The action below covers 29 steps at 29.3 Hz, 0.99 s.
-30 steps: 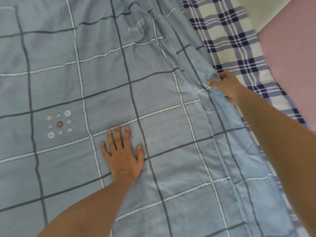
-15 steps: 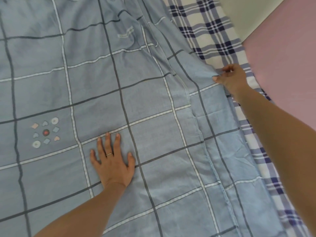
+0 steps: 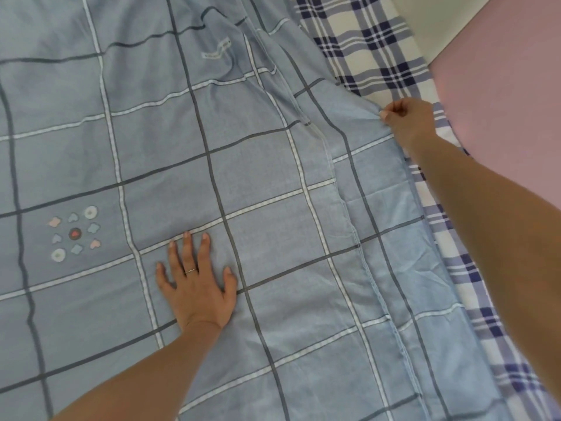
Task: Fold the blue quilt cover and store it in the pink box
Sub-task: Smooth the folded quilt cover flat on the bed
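The blue quilt cover (image 3: 258,183), checked with grey and white lines, lies spread flat and fills most of the view. My left hand (image 3: 197,284) presses flat on it with straight, spread fingers, a ring on one finger. My right hand (image 3: 406,118) pinches the cover's right edge between thumb and fingers, holding it stretched out toward the right. A seam runs down the cover left of that edge. The large pink surface (image 3: 501,101) at the right may be the pink box; only one flat side shows.
Under the cover lies a white and navy plaid sheet (image 3: 373,47), showing along the right side. A small embroidered cluster of shapes (image 3: 74,233) marks the cover at the left. A pale wall strip (image 3: 425,22) shows at the top right.
My right hand has pulled the cover's edge out to the right, flattening the folds there. My left hand has stayed pressed in the same spot on the fabric.
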{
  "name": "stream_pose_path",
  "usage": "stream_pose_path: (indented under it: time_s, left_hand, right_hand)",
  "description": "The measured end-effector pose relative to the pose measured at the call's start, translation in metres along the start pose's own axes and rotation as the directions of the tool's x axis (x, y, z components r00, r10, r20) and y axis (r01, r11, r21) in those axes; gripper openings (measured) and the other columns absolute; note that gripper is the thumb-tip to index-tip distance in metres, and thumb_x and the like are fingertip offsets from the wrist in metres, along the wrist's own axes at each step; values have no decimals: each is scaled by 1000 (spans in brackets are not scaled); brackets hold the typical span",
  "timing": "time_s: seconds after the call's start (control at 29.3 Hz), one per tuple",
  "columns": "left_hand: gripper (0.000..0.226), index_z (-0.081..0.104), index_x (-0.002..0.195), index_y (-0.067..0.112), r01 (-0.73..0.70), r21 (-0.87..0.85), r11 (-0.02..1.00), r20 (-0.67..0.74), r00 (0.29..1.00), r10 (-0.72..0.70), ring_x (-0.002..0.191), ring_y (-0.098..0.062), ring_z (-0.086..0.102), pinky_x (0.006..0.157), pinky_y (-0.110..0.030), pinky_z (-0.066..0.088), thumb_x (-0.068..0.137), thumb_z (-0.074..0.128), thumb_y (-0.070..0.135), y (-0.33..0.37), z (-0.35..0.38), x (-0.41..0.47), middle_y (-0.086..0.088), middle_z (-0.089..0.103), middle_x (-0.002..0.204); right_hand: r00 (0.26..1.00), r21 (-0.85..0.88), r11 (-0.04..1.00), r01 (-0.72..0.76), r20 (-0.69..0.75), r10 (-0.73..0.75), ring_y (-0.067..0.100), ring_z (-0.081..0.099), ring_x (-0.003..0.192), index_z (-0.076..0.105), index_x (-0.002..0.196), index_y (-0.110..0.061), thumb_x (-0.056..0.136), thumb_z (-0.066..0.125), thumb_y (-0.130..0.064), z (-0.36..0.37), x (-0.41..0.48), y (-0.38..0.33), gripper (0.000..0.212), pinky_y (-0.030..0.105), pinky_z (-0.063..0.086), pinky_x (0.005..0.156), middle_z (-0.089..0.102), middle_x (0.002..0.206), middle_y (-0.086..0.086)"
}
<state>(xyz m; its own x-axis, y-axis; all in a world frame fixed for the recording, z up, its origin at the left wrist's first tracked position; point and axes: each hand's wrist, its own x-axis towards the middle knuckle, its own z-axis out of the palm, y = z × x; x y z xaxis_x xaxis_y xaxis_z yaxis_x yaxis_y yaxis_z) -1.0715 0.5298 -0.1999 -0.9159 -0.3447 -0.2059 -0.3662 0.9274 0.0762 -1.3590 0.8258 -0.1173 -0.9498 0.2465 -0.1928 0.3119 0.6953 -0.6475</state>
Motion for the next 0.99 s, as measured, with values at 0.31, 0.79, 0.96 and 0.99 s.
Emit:
stream_pose_path:
  time_s: [0.31, 0.79, 0.96, 0.99]
  left_hand:
    - [69, 28, 147, 19, 2, 8, 1000, -7, 1000, -2, 144, -33, 13, 114, -54, 4, 86, 27, 50, 0, 3, 2, -12, 21, 156]
    - [72, 22, 149, 21, 3, -34, 999, 10, 1000, -3, 145, -32, 6, 114, -53, 1, 85, 23, 53, -3, 5, 3, -9, 13, 158]
    - [72, 22, 149, 21, 12, -83, 996, 31, 999, -10, 145, -32, 6, 114, -54, 0, 84, 27, 51, 2, -2, 3, -8, 13, 159]
    - [72, 22, 149, 21, 14, -91, 996, 38, 999, -11, 145, -33, 7, 114, -54, 1, 84, 28, 51, 2, -3, 3, -8, 13, 159]
  right_hand:
    - [913, -284, 956, -79, -405, -45, 19, 53, 110, 49, 123, -15, 97, 44, -24, 44, -29, 0, 28, 30, 41, 91, 55, 122, 2]
    - [972, -749, 643, 159, 4, -236, 32, 2, 147, 7, 154, -22, 101, 24, -34, 42, -124, 33, 56, 57, 0, 117, 2, 160, 7]
    - [900, -545, 720, 431, 198, -389, 31, 22, 144, 26, 150, -23, 95, 33, -35, 125, -309, 15, 57, 54, 11, 116, 22, 157, 4]
    - [930, -547, 752, 367, 187, -318, 30, 26, 143, 28, 149, -25, 95, 35, -37, 128, -336, 29, 56, 54, 12, 115, 26, 156, 2]
